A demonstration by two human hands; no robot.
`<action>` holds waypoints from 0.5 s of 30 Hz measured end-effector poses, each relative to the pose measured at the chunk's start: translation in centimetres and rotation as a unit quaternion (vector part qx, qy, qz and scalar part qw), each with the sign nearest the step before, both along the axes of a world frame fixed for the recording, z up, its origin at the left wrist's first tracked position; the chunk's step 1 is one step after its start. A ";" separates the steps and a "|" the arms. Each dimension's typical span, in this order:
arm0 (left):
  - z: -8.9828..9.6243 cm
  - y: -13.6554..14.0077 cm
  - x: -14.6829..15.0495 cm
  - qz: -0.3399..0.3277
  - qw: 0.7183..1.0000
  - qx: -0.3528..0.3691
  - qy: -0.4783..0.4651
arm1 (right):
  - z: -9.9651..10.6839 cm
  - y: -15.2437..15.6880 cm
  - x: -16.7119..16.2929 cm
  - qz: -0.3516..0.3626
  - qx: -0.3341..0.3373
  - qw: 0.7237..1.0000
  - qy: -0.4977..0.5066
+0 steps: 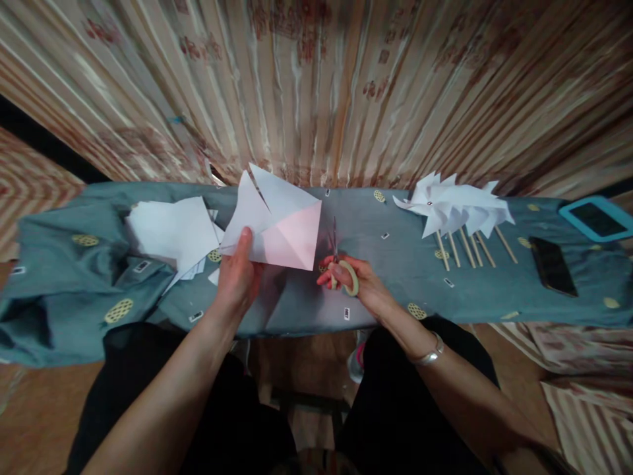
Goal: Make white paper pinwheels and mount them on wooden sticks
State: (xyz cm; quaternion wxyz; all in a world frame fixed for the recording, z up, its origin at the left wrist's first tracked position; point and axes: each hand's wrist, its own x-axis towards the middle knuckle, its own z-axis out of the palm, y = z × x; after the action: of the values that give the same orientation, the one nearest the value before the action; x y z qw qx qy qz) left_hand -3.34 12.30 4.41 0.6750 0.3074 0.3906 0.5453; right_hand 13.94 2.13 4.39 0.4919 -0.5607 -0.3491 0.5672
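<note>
The left hand (237, 277) pinches a creased, partly slit paper square (277, 221) above the tabletop's (395, 277) near edge. The right hand (353, 280) grips scissors (341, 264), blades nearly closed. Cutting seems underway; the next snip needs blades aligned on a diagonal crease.

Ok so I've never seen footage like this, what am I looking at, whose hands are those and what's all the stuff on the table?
One picture, from a camera worn on a person's head, looking down at their own bare hands. The left hand holds up a creased, partly cut paper square. The right hand grips scissors, blades pointing away. The table has a teal cloth. On it lie a paper stack, finished paper pinwheels on sticks, a phone and a tablet.
</note>
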 end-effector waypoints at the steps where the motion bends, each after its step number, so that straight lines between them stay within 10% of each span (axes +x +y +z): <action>1: 0.2 0.3 -0.2 0.012 1.000 0.013 0.000 | 0.0 -0.3 0.1 0.045 -0.014 0.999 0.002; 6: 0.5 0.7 -0.5 0.050 0.998 0.044 0.013 | -0.2 -1.5 0.0 0.229 -0.059 0.972 -0.016; 15: -0.2 0.1 -0.2 -0.001 0.999 0.053 0.008 | 0.1 -1.3 -0.2 0.226 -0.068 0.971 -0.033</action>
State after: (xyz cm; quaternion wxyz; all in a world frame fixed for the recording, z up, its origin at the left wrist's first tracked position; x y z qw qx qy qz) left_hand -3.50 12.43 4.19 0.6549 0.3477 0.3661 0.5622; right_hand 13.76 0.79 4.45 0.2999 -0.5182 -0.4435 0.6670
